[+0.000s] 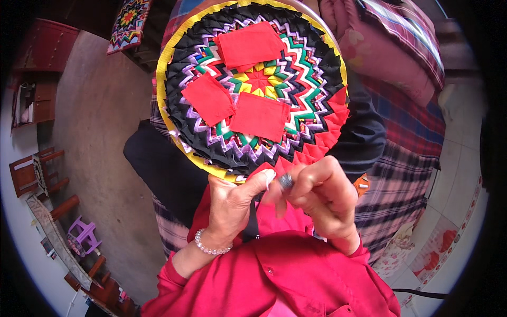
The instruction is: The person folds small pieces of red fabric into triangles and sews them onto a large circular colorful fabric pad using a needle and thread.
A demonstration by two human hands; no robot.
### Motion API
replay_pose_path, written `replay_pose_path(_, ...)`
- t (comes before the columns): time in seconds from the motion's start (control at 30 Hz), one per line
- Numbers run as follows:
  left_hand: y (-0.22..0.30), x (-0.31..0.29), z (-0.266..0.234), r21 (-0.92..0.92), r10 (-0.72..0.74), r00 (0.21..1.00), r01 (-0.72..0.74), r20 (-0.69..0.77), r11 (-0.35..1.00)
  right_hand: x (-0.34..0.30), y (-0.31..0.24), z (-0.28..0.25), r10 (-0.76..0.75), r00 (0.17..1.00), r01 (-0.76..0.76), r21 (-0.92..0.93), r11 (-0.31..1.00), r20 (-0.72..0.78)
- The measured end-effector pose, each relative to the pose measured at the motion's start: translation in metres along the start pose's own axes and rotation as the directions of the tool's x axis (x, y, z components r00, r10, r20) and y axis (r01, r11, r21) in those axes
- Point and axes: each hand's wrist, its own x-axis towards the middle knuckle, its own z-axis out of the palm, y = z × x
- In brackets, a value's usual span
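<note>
A round patchwork piece (311,100) with zigzag rings of folded cloth lies over my lap, edged in yellow (162,79). Red folded triangles (327,138) run along its lower right rim, over the black ring. Loose red cloth squares lie on top: a stack (251,45) at the far side, one piece (208,99) at left and another (260,117) near the middle. My left hand (229,206) grips the near edge, thumb on top and fingers underneath. Just right of it, my right hand (327,195) is closed, with a metal thimble (287,182) on a finger. Whatever it pinches is too blurred to name.
Plaid cloth (398,179) covers the surface beneath me. A folded pink quilt (380,58) lies at the far right. Another patchwork piece (128,24) hangs at the upper left. Wooden chairs (31,171) and a purple stool (84,235) stand on the floor at left.
</note>
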Motion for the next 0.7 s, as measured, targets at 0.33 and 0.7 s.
replay_pose_path(0.33,0.004,0.004,0.001,-0.084,-0.051,0.995,0.058,0.086,0.995,-0.042,-0.052,-0.045,-0.437,0.895,0.403,0.253,0.880,0.094)
replay_pose_path(0.7,0.005,0.004,-0.011,0.144,-0.102,0.992,0.090,0.075,0.985,-0.030,0.007,-0.012,-0.044,0.994,-0.009,-0.463,0.886,-0.103)
